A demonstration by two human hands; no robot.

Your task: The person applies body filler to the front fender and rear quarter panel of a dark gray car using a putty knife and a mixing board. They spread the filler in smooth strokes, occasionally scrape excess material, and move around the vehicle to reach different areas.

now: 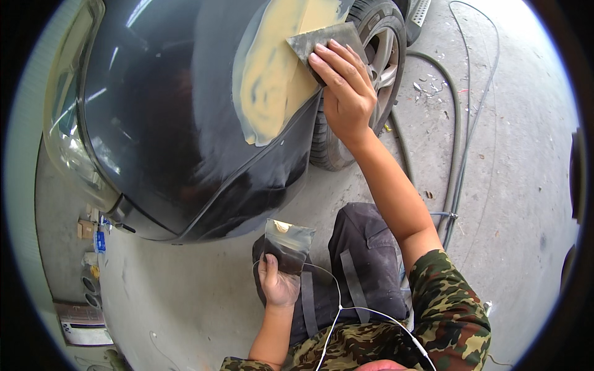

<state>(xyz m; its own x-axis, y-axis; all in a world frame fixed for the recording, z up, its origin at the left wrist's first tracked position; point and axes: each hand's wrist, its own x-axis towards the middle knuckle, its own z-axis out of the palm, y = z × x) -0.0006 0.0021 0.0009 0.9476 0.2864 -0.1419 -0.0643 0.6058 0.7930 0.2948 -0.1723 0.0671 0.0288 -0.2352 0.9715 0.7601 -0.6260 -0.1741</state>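
Filler (272, 77) is apparently being spread, spreader (309, 42) clamped in right fingers (334, 63), plate (289, 242) in left fingers (263, 269); light, even feathering pass likely needed next.

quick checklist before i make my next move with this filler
1. Spreader gripped in the right hand: ok, fingertips are on its upper face.
2. Spreader's contact with the yellow filler: cannot tell; it overlaps the patch in view, but its underside is hidden.
3. Filler coat even: not ok; dark areas show through and the borders look thin.
4. Plate held in the left hand: ok, thumb on its face.
5. Filler dab on the plate: ok, a small one near the far edge; whether it's enough, cannot tell.
6. White cord clear of the plate: cannot tell; it passes behind.
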